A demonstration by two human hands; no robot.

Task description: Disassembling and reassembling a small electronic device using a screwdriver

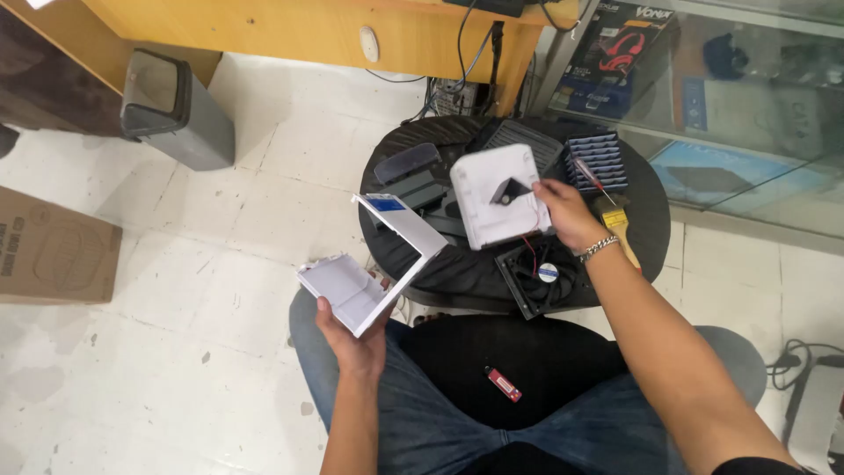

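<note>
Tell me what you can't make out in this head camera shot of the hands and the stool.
- Left hand: its fingers are hidden behind the open white box.
- White plastic cover: its right edge is hidden under the right hand, so the grip is unclear.
- Black fan: its top is covered by the cover and wrist.
- Paintbrush: the bristles are hidden by the hand.
- Stool top: the near edge is hidden by the lap.

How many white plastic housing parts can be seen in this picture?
2. One angled white panel is held in the left hand; one white cover lies on the stool under the right hand. Others may be hidden.
</note>
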